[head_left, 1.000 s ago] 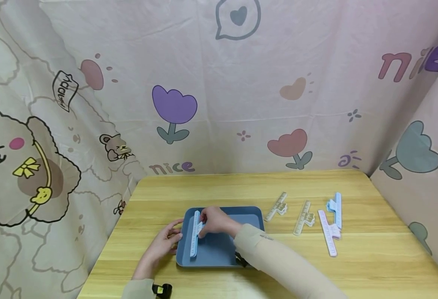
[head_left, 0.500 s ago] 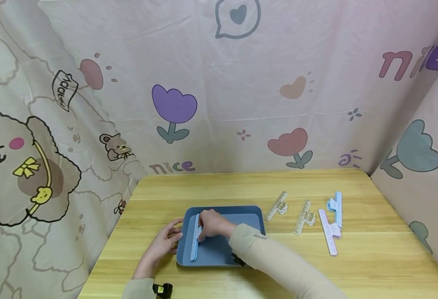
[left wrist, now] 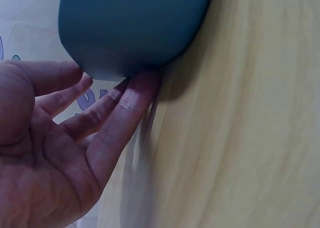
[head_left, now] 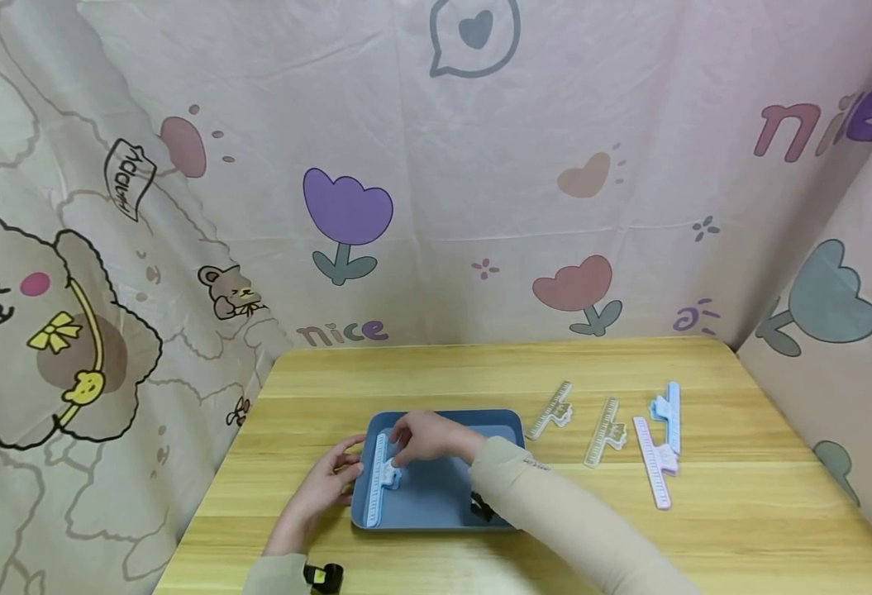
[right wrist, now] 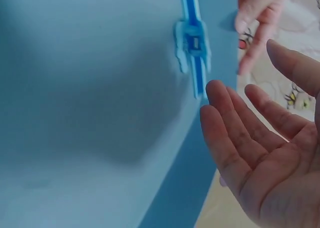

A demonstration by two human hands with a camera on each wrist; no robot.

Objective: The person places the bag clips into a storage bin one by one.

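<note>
A light-blue ruler clip lies lengthwise along the left side of the blue-grey tray. My right hand hovers over the tray, just right of that clip's grip. In the right wrist view, its fingers are spread and relaxed, apart from the blue clip. My left hand rests at the tray's left edge. The left wrist view shows the left fingers fairly straight, their tips touching the end of the tray; part of the contact is hidden.
Right of the tray lie two clear ruler clips, a pink-white clip and another blue clip, the last two touching. A printed curtain stands behind the wooden table.
The blue clip has shifted left and toward the near side of the tray and now lies flat. My right hand has let go of it. The left hand has stayed in place.
</note>
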